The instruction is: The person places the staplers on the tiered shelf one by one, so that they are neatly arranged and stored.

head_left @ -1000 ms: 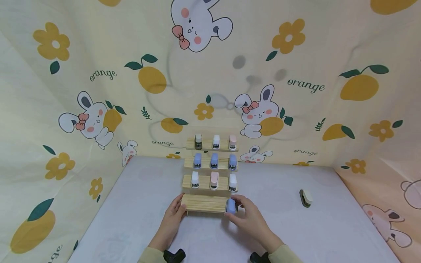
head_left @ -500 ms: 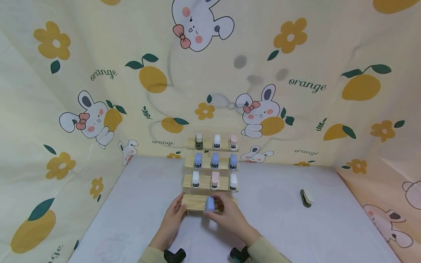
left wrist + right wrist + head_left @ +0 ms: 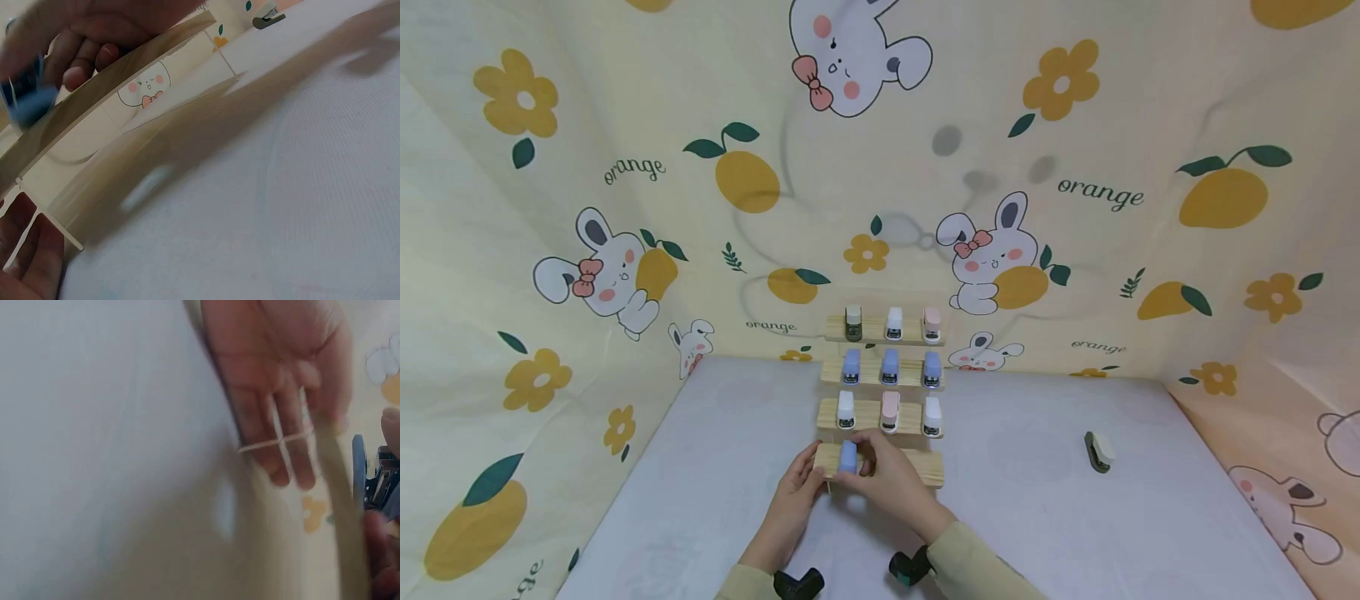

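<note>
A small light-blue stapler (image 3: 847, 457) stands over the left part of the lowest wooden shelf (image 3: 931, 468) of a tiered display rack. My right hand (image 3: 895, 482) holds this stapler between thumb and fingers from its right side. At the shelf's left end my left hand (image 3: 792, 492) grips the board, thumb at the front edge. In the right wrist view the fingers of the left hand (image 3: 275, 387) reach down beside the rack's thin side support. The same view shows the stapler (image 3: 381, 481) side-on. Whether its base touches the board cannot be told.
Above, three more shelves carry staplers: white and pink (image 3: 890, 412) on one, blue (image 3: 890, 367) on another, mixed colours (image 3: 894, 323) on the top. A dark-green and white stapler (image 3: 1099, 452) lies on the white tabletop at right. Printed cloth (image 3: 880, 208) hangs behind.
My right hand has moved the blue stapler leftward along the lowest shelf, from its right end to near its left end. The left hand stays at the left end.
</note>
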Tool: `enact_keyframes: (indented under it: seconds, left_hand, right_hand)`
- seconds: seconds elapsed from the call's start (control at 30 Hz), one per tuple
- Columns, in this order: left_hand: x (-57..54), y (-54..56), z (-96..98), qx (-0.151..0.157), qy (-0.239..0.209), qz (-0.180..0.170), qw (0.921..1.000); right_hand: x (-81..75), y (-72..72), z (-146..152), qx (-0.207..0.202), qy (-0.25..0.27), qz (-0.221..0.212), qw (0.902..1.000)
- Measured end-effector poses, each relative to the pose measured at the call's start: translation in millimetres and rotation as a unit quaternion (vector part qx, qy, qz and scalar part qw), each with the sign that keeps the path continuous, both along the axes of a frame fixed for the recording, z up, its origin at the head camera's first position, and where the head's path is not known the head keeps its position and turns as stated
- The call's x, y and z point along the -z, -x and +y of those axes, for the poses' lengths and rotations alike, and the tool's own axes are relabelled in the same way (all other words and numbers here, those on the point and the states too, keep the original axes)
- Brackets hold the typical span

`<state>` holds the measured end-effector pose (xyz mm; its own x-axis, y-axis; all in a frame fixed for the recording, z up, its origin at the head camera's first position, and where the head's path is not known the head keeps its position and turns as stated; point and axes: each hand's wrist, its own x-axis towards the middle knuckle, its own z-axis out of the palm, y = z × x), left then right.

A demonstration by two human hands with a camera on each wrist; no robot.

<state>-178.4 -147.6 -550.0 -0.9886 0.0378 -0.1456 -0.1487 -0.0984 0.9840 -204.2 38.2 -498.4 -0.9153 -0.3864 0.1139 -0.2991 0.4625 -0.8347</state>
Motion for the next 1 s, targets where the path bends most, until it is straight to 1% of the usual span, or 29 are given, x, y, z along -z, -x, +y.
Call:
enact_keyframes:
  seconds: [0.13,0.27,0.53,0.8,1.0]
  left_hand:
    - [0.6,0.1,0.4,-0.003,-0.004,0.005,1.0]
    - [0.6,0.0,0.6,-0.002,-0.006,0.008,1.0]
    - [-2.3,-1.0,0.7,-0.005,-0.004,0.002,1.0]
    - [-5.2,-1.0,0.4,-0.008,0.0,0.004,1.0]
    - [-5.1,-2.2,1.0,-0.008,0.007,0.001,0.9999]
  right_hand:
    - [7.2,1.9,-4,0.021,-0.018,0.021,0.9994]
    - [9.0,0.6,-5,0.025,-0.023,0.04,0.9986]
    - [8.6,0.6,-1,0.009,-0.024,0.03,0.9992]
    - [12.0,1.3,-5,0.019,-0.035,0.048,0.998]
    - [11.1,-1.2,-3,0.018,-0.032,0.047,0.9982]
